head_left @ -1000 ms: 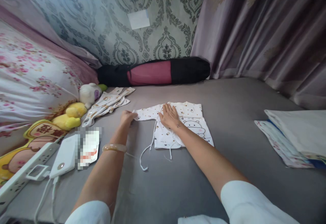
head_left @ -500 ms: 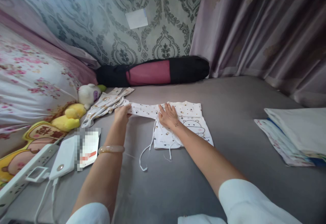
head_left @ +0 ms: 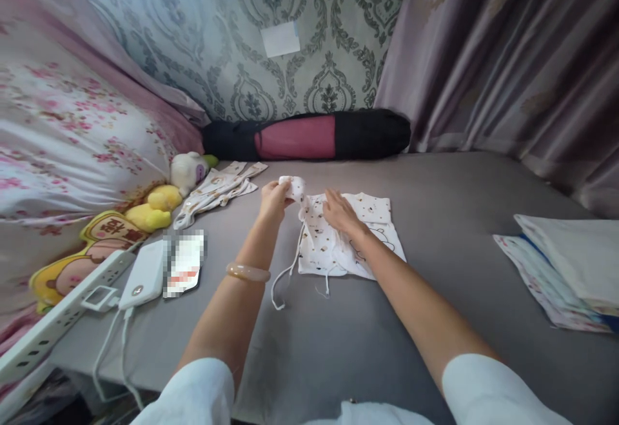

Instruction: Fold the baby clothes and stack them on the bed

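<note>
A small white baby top with a scattered print, tie strings and a cartoon animal face lies on the grey bed sheet. My left hand is closed on the end of its left sleeve, which is lifted and bent toward the body of the top. My right hand rests on the upper part of the top, fingers stretched out and laid flat. The right sleeve lies folded across the top's upper right. My right forearm hides part of the cartoon face.
Another printed baby garment lies at the back left near plush toys. A phone, a white power bank and a power strip are at the left. Folded clothes lie at right; a black-and-red bag sits along the wall.
My left hand has brought the sleeve end up and right, so the sleeve that was stretched out is now bent inward. My right hand stays on the top. The view has shifted slightly.
</note>
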A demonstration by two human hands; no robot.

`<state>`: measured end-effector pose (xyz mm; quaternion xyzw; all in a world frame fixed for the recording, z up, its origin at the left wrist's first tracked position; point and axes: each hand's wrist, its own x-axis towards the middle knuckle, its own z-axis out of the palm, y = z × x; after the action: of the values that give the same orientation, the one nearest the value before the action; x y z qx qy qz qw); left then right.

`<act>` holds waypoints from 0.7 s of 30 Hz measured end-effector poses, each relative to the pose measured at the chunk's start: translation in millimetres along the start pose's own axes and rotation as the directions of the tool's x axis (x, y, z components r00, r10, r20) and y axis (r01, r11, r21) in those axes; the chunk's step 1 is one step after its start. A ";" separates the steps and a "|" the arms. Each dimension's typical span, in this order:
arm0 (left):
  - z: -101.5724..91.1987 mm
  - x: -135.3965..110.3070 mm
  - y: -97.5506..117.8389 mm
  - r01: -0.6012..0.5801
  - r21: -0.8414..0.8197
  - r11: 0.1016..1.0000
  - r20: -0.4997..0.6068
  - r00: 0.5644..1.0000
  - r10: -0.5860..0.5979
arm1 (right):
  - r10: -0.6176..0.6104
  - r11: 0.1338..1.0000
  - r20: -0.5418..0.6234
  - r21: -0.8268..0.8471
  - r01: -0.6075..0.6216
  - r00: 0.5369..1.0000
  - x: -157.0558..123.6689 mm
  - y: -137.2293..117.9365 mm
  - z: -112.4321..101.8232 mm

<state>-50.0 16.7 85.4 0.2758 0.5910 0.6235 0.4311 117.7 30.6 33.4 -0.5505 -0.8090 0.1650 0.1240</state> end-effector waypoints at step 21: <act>79.1 -23.1 -70.8 -0.136 0.174 0.975 0.221 0.971 0.096 | 0.059 0.949 -0.158 -0.298 -0.105 0.986 -96.5 77.9 5.2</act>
<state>43.4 31.3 32.0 0.4140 0.5811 0.5563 0.4260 216.9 -33.5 -4.7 -0.6068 -0.7898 0.0017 0.0898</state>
